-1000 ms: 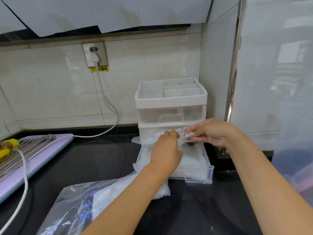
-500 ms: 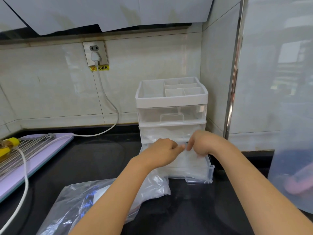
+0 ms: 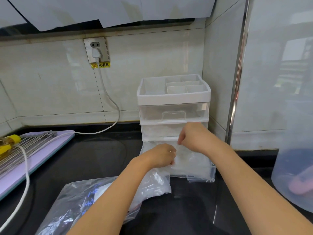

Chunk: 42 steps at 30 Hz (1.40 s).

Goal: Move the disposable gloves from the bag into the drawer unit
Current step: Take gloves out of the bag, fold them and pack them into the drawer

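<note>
Print in blue marks the clear plastic bag (image 3: 81,202) lying nearest, toward the front edge of the black countertop (image 3: 94,160), its mouth turned to the drawer unit. Both bare forearms reach over it. Just past the bag, crumpled clear film spills over the front left corner of the bottom drawer (image 3: 201,178), which is pulled out over the countertop. Whether that film belongs to the bag or the gloves cannot be told.

Inside this drawer lie the disposable gloves (image 3: 191,160), a thin transparent heap. The left hand (image 3: 162,155) has its fingers curled and pinches the glove film at the drawer's left side. The right hand (image 3: 193,138), just behind it, pinches the same film between thumb and fingertips.

The drawer unit (image 3: 173,99) stands at the countertop's back right corner, its two upper drawers closed, with a divided white tray on top. Toward the left edge lies a lilac cutting board (image 3: 42,158) bearing a metal rack (image 3: 25,146). A white cord (image 3: 108,99) runs up to a wall socket (image 3: 96,50).
</note>
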Each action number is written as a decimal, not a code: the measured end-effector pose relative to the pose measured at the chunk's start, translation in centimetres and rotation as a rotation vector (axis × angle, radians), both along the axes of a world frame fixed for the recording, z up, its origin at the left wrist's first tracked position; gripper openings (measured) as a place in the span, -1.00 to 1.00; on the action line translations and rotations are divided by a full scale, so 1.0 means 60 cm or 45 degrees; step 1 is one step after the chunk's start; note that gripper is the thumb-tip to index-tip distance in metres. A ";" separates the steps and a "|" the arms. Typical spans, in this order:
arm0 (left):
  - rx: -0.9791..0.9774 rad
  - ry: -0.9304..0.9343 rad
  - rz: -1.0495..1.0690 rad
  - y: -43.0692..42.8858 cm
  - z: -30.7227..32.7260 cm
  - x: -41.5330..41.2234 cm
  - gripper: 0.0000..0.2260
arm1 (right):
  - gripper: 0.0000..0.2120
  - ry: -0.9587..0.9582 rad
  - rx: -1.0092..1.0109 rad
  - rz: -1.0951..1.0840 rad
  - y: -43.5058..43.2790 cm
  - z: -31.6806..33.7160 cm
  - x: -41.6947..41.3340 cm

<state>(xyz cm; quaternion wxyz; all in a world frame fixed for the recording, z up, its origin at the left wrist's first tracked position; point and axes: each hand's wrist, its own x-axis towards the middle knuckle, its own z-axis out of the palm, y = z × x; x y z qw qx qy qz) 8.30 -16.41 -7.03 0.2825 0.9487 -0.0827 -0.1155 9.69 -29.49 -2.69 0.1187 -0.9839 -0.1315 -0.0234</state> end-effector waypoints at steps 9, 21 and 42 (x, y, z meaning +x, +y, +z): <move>-0.028 -0.067 0.024 -0.002 0.004 0.006 -0.71 | -0.72 0.381 -0.333 0.177 0.025 -0.045 -0.015; 0.385 0.075 0.269 0.005 -0.002 0.014 -0.63 | -0.57 0.486 -0.367 0.091 0.009 -0.038 -0.011; 0.258 -0.280 -0.067 -0.021 0.016 0.003 -0.66 | -0.72 0.344 -0.352 -0.146 0.022 -0.070 -0.002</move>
